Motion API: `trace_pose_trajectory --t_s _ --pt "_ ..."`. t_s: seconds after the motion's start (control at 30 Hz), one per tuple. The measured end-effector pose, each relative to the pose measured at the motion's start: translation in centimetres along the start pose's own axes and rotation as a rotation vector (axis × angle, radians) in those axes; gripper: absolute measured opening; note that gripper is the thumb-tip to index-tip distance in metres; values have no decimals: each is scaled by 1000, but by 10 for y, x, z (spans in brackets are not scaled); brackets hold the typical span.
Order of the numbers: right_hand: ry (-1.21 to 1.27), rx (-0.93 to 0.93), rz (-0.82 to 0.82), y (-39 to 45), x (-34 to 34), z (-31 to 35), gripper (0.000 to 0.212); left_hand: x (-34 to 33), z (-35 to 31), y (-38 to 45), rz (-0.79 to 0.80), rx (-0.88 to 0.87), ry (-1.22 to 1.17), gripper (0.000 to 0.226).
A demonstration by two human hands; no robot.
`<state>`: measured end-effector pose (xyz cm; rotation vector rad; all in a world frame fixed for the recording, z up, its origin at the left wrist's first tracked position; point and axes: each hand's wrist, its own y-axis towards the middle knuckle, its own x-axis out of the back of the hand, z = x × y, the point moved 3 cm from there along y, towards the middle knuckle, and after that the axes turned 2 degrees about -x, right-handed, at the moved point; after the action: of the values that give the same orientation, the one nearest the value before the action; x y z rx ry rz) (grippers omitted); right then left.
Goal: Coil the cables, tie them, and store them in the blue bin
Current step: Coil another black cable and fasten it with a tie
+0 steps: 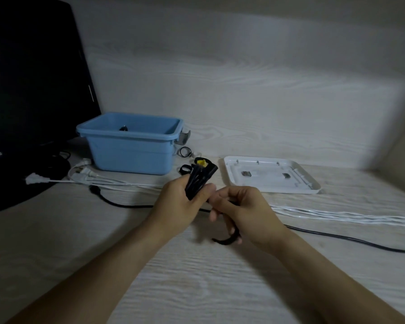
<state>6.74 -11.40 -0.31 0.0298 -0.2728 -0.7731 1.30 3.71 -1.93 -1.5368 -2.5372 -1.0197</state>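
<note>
My left hand [181, 202] grips a folded black cable bundle [198, 181] with a yellow-tipped plug at its top. Close beside it, my right hand [241, 211] holds a black strap [227, 239] whose curled end hangs below the fingers. The blue bin [131, 157] stands behind the hands on the left, with a dark item showing inside. A loose black cable [351, 239] runs across the table under my hands. White cables [337, 215] lie stretched to the right.
A white lid [270, 175] lies upside down to the right of the bin. A black monitor [31, 90] stands at the far left. White plugs [80, 175] and small black loops [185, 152] lie beside the bin. A wall closes off the back.
</note>
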Motion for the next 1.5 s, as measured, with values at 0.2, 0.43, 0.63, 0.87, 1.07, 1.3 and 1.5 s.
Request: trace_pose_trajectory --t_s 0.2,0.43,0.63,0.87,1.07,1.3,1.5 --pt "167 -25 -22 1 -6 -2 21 -4 -7 -2 53 80 -65 50" --pt "224 -43 26 3 -8 -3 23 -3 -13 -3 86 35 -42 49" --pt "488 -240 156 4 -22 -13 23 -4 -8 -3 73 40 20 65" --pt "715 -316 362 -1 -29 -9 25 1 -12 0 -110 92 36 48" --pt "688 -309 345 -3 -29 -4 26 1 -14 0 -223 76 48 34" --pt "345 -271 138 -6 -19 5 24 -2 -5 3 -196 23 98 46" --pt "251 -241 31 -13 -19 11 27 -3 -15 -1 -162 -6 132 46"
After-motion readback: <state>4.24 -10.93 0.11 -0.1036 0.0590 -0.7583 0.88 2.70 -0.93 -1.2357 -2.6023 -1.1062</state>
